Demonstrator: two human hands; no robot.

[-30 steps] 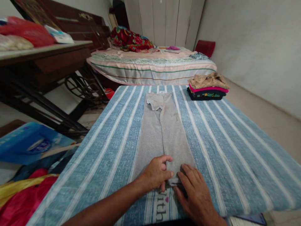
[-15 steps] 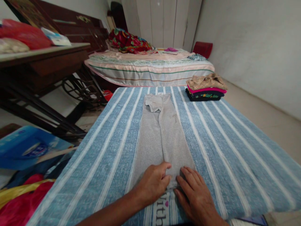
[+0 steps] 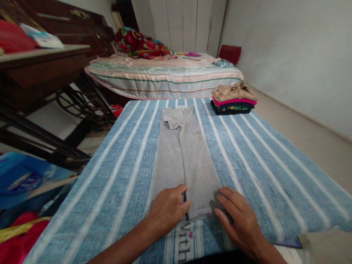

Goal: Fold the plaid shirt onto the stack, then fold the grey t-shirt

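Observation:
A grey garment, folded lengthwise into a long strip, lies down the middle of a blue-and-white striped cloth. My left hand rests on its near left corner, fingers curled, thumb tucked into the centre fold. At the near right corner my right hand grips the hem with bent fingers. Both hands sit on the garment's near edge, a hand's width apart.
A stack of folded clothes sits at the far right of the striped cloth. Beyond is a bed with a floral bundle. A dark treadle table stands to the left, with bags on the floor below.
My hands have moved apart along the near hem: the right one slid to the right corner and the left shifted left. The view swung slightly right.

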